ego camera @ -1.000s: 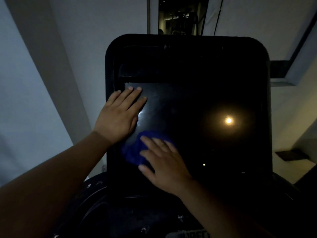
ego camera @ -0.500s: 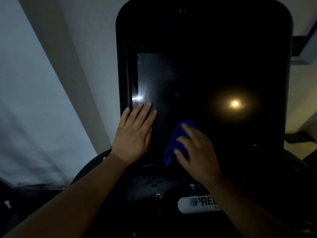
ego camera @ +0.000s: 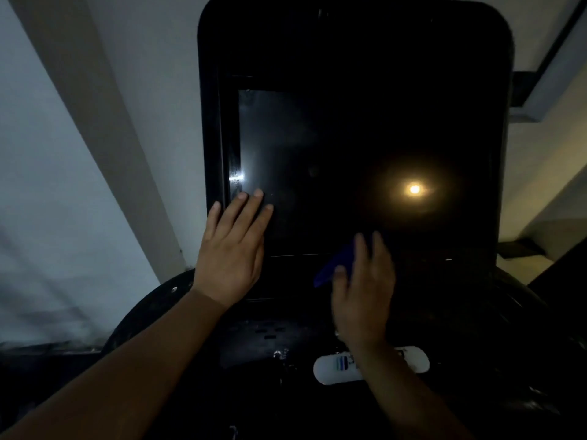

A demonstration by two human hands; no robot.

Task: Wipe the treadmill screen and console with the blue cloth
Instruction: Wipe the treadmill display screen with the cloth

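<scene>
The treadmill's dark screen (ego camera: pixel 317 160) sits in a glossy black console housing (ego camera: pixel 349 42) in dim light. My left hand (ego camera: pixel 233 249) lies flat with straight fingers on the screen's lower left corner and bezel. My right hand (ego camera: pixel 362 290) presses the blue cloth (ego camera: pixel 335 265) against the bottom edge of the screen, fingers extended over it. Only a strip of the cloth shows to the left of my fingers; the rest is hidden under the hand. A round orange light reflection (ego camera: pixel 414 188) glows on the right part of the screen.
Below the screen the black console deck (ego camera: pixel 270 338) carries a white oval brand badge (ego camera: pixel 330 366), partly covered by my right forearm. A pale wall (ego camera: pixel 79 154) with a slanted beam stands to the left. A dark ledge (ego camera: pixel 517 249) sits at the right.
My right hand has carried the cloth rightward and down along the screen's lower edge. My left hand stayed flat at the lower left corner. The view has shifted slightly down.
</scene>
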